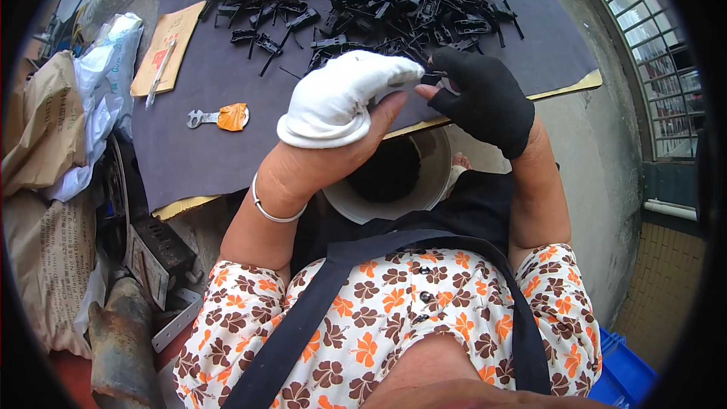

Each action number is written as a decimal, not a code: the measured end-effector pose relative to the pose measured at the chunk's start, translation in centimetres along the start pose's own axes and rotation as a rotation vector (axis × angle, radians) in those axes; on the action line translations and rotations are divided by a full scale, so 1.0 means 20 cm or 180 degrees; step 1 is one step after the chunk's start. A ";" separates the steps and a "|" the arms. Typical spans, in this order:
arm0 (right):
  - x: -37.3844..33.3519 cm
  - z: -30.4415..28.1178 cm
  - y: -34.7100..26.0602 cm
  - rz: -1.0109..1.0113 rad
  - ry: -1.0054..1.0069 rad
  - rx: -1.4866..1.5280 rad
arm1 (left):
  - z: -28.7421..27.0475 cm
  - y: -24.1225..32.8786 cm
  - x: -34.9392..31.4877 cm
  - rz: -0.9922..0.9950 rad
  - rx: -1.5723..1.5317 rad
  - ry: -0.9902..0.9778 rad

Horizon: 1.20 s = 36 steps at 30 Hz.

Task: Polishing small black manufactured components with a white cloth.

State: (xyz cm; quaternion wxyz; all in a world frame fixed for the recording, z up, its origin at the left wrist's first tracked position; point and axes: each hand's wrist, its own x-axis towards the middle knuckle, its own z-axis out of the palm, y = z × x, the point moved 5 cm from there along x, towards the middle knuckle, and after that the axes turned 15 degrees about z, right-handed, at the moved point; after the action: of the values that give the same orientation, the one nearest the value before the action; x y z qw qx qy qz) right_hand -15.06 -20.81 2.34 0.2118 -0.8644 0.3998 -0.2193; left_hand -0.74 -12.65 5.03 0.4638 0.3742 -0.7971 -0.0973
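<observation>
- At the heart of the grip, between the fingertips of the two hands, I make out a dark piece point(432, 79); black on black at this range, it is probably one of the small plastic parts, though I can't swear to it
- I judge the step in hand to be close fingertip work on a single part, both hands sharing it
- To my mind the next move calls for one hand keeping the piece steady while the other works it, with small finger motions rather than arm travel
- The left hand point(342, 110), in a white cover point(322, 87), arches over from the left, fingers curled toward the meeting point and bare thumb beneath; I cannot tell whether its fingertips are clamped on anything
- The right hand point(485, 102), in a black fingerless glove point(496, 83), comes in from the right with thumb and forefinger pointing left at the other hand's fingertips; I cannot tell from here if they pinch the piece
- Both forearms rise from below, elbows bent and out to the sides, so the hands meet over the near edge of the table point(227, 167)
- Just beyond the grip lies a heap of black plastic parts point(379, 0)
- Below the grip, on the person's side, stands a bucket point(437, 159) with dark contents point(386, 170)
- Well left of the grip rests a wrench point(203, 118) with an orange wrap point(232, 117)
</observation>
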 end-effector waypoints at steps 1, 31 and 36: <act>0.00 0.00 0.00 0.0001 0.0003 -0.0004 | -0.01 0.01 0.01 0.0169 -0.0004 0.0229; -0.01 0.10 -0.04 0.0730 -0.0466 0.1938 | 0.10 -0.17 -0.07 -0.0837 -0.0998 0.0441; -0.01 0.12 -0.06 0.0818 -0.0533 0.1844 | 0.11 -0.15 -0.06 -0.0144 -0.0401 0.0485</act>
State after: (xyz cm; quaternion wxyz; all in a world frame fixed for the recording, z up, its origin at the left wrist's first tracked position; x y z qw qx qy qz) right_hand -13.03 -19.47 0.95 0.5070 -0.7257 0.4078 -0.2235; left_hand -0.69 -14.31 1.51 0.5433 0.3685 -0.7432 -0.1289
